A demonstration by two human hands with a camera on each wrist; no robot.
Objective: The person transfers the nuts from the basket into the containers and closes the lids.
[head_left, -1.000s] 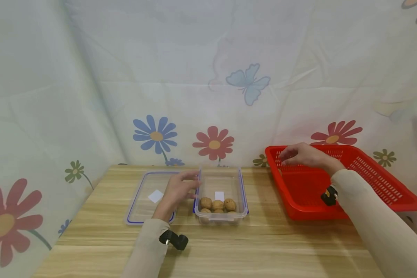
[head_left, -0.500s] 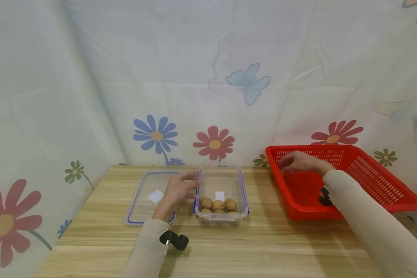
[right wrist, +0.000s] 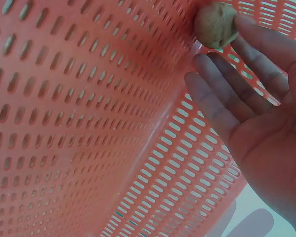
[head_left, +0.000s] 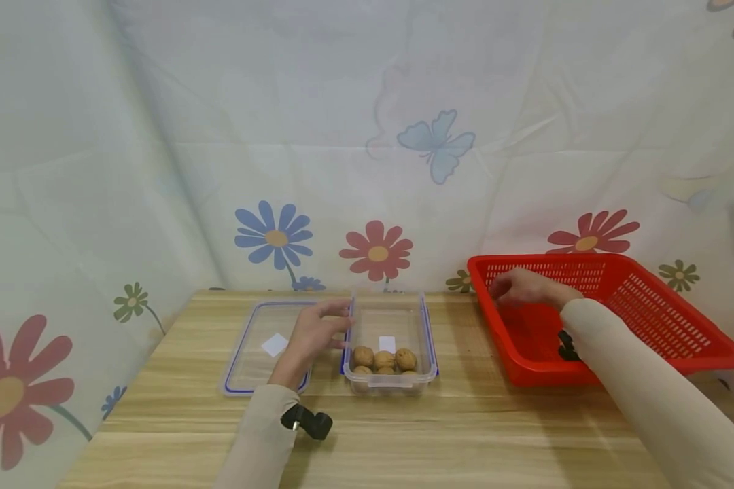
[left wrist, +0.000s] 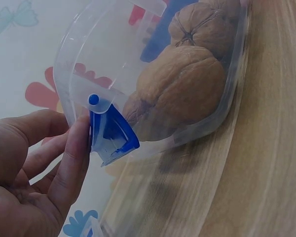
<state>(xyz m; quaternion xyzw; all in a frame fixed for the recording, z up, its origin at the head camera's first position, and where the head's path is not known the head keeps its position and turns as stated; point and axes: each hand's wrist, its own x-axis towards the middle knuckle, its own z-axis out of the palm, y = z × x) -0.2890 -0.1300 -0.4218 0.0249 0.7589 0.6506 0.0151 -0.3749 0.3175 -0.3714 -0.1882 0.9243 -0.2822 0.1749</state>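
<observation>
A see-through plastic box (head_left: pixel 399 380) with blue side latches stands on the table, several walnuts (head_left: pixel 384 360) gathered at its near end. Against its left side rests my left hand (head_left: pixel 317 333), fingertips at the rim and at a blue latch (left wrist: pixel 113 131) in the left wrist view. My right hand (head_left: pixel 520 286) reaches down into the red basket (head_left: pixel 506 356), near its left wall. There, in the right wrist view, thumb and index finger of the right hand (right wrist: pixel 256 94) pinch a walnut (right wrist: pixel 215 25) in the basket's corner; the other fingers extend.
Left of the box lies its clear lid (head_left: pixel 251 356) with a blue seal and a white label, partly behind the left hand. A flowered curtain (head_left: pixel 318 136) hangs right behind the wooden table (head_left: pixel 404 441). The basket's slotted walls rise around the right hand.
My right hand has lowered from above the left rim into the basket, its wrist coming down and a little left. The left hand, the box and the lid stay in place.
</observation>
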